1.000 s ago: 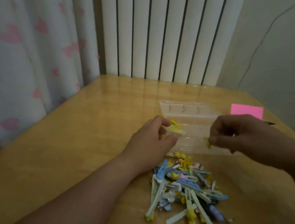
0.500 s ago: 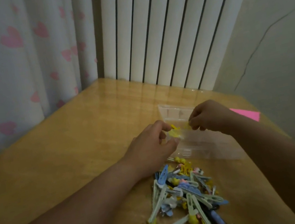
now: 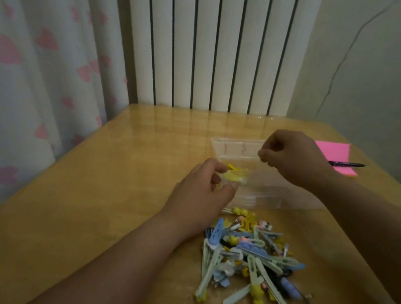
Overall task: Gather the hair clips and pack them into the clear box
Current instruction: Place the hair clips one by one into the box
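Note:
A heap of pastel hair clips [image 3: 247,258], green, blue and yellow, lies on the wooden table [image 3: 86,225] in front of me. Behind it sits the clear box [image 3: 259,189], its lid tipped up at the back. My left hand [image 3: 201,194] pinches a yellow hair clip [image 3: 235,175] at the box's left side. My right hand [image 3: 291,154] hovers over the box with fingers curled and fingertips pinched together; whether anything is between them cannot be seen.
A pink sticky pad [image 3: 337,157] with a dark pen [image 3: 346,163] on it lies right of the box near the table's edge. A white radiator [image 3: 228,39] and a heart-print curtain [image 3: 9,91] stand behind the table.
My right hand came in from the right to meet my left hand at the yellow clip, then drew back a little to the right over the box. My left hand stayed put.

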